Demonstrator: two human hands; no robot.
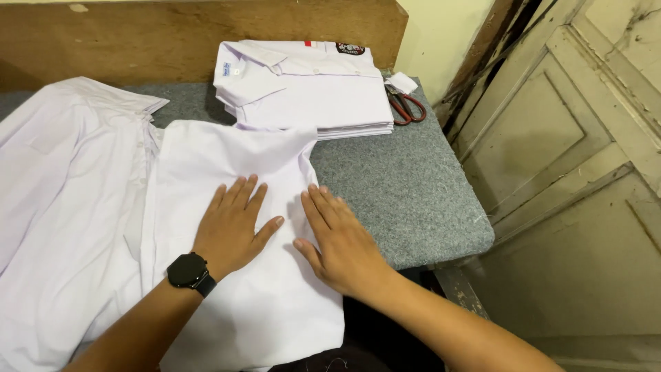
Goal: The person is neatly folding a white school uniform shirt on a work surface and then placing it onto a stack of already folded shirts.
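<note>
While pressing flat on white shirt (227,303) at near-centre of grey tabletop (406,200): left hand (231,231) & right hand (341,244) side by side, fingers spread, palms down. Folded shirts (310,86) far, red scissors (406,107) at their right.

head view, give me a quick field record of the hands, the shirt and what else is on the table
left hand: flat, palm down, fingers spread on the white cotton shirt; black round wristwatch on the wrist
right hand: flat beside it, on the shirt's right edge
shirt: spread on the grey felt-covered table, partly folded
stack of folded white shirts: at the back
red-handled scissors: right of the stack
wooden door: to the right
</note>
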